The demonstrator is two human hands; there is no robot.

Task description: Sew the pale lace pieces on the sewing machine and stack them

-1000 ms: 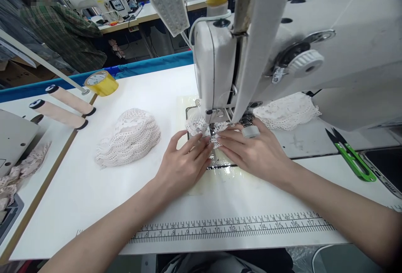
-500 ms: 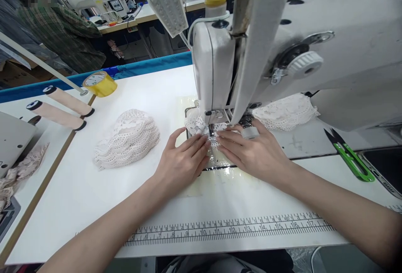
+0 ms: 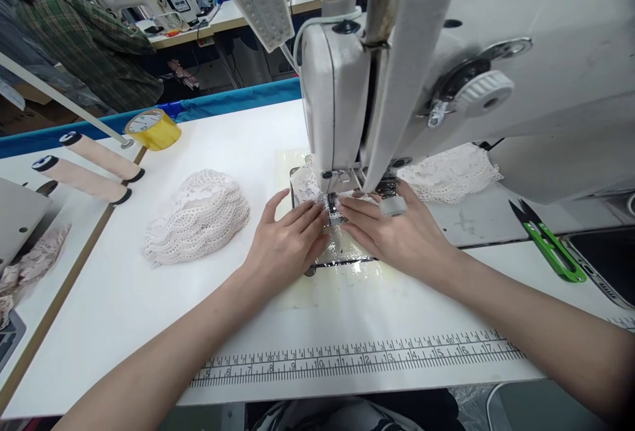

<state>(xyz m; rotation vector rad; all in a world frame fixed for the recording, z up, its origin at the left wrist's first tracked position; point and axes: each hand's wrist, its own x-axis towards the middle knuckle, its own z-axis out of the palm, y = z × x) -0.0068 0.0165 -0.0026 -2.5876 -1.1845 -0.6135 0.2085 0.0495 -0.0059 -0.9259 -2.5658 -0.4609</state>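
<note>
A piece of white lace lies under the presser foot of a white sewing machine. My left hand rests flat on its left part, fingers stretched toward the needle area and thumb apart. From the other side, my right hand lies with extended fingers on the lace just right of the foot. Both sets of fingertips are close to the foot, a small gap between them. My fingers and the machine head hide much of the lace.
A lace pile sits left, more lace behind my right hand. Green thread snips lie beside a phone at right. Thread cones and yellow tape stand at left. A person sits beyond.
The lace edge between my hands has slid a little away from me under the foot. Both hands have edged forward with it. The whole view has shifted slightly.
</note>
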